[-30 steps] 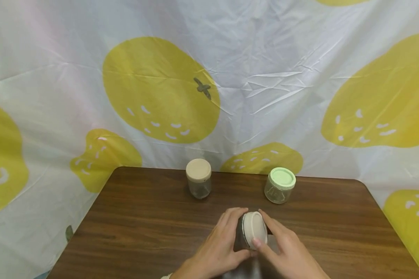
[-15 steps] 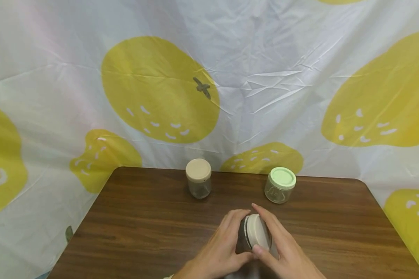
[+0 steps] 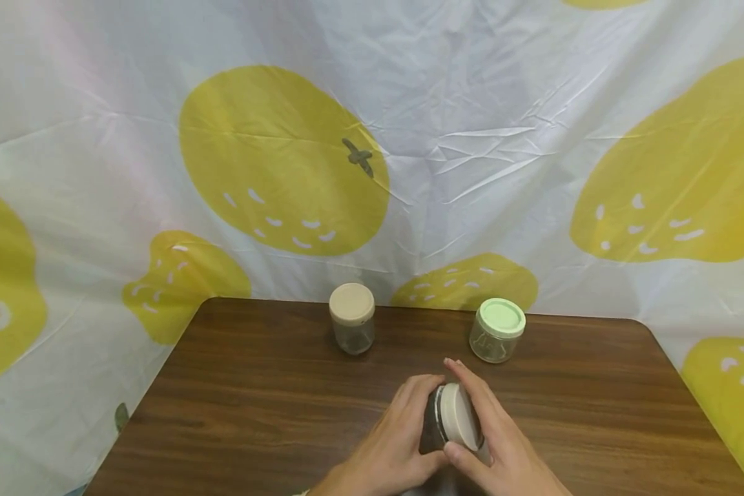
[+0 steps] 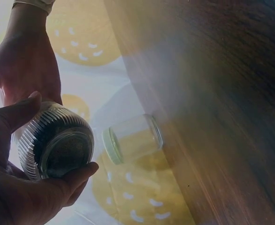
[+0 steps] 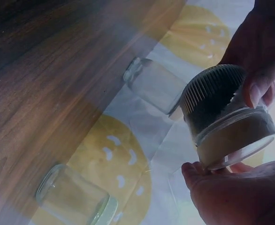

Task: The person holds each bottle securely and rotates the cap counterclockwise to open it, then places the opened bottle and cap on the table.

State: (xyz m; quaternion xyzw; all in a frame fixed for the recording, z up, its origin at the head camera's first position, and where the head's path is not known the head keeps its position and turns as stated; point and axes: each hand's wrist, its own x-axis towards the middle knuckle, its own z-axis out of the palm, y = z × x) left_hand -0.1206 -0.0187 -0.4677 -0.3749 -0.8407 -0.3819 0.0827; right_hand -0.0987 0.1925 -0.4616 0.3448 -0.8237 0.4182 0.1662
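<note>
My left hand (image 3: 387, 441) grips a ribbed glass jar (image 4: 57, 136) with dark contents, fingers and thumb curled round its body. The jar is tilted over to the right in the head view, off the table. On its mouth sits an off-white lid (image 3: 459, 417). Thumb and fingers of my right hand (image 3: 502, 434) hold the lid by its rim. In the right wrist view the lid (image 5: 238, 136) shows from the side, with a clear glass band between it and the dark contents. The right palm hides part of the lid's top.
A clear jar with a beige lid (image 3: 352, 306) stands at the back of the wooden table (image 3: 254, 399). Further right stands a shorter clear jar with a green lid (image 3: 497, 331). A lemon-print cloth (image 3: 459, 158) hangs behind the table's back edge.
The lid's top has turned further to the right with the jar. My right hand's fingers have shifted left and up around the rim. The left hand keeps its grip.
</note>
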